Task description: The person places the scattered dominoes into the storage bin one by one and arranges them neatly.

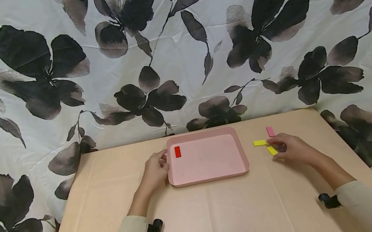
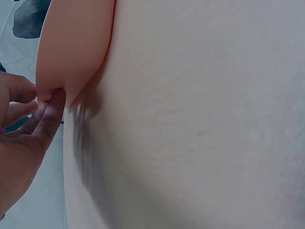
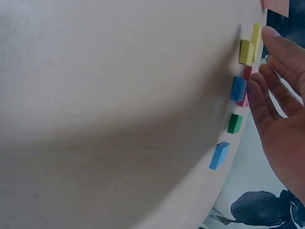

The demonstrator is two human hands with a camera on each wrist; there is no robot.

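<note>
A pink tray (image 1: pixel 232 168) lies mid-table with one red block (image 1: pixel 177 151) in its far-left corner. My left hand (image 1: pixel 162 158) pinches the tray's left rim; in the left wrist view the thumb and fingers (image 2: pixel 50 114) close on the tray's corner (image 2: pixel 71 47). My right hand (image 1: pixel 275 145) rests to the right of the tray with its fingers stretched out over several small blocks. Its fingertips (image 3: pixel 269 33) touch a yellow block (image 3: pixel 247 51). Beside it lie a second yellow block (image 1: pixel 259 143), a pink block (image 1: pixel 270 131), a blue block (image 3: pixel 238 88), a green block (image 3: pixel 234 123) and another blue block (image 3: pixel 219 155).
The tan table (image 1: pixel 204 220) runs wide in front of the tray. A cloth with black flowers (image 1: pixel 174 51) hangs behind and drapes past both side edges. Black wrist mounts (image 1: pixel 155 226) sit on both sleeves.
</note>
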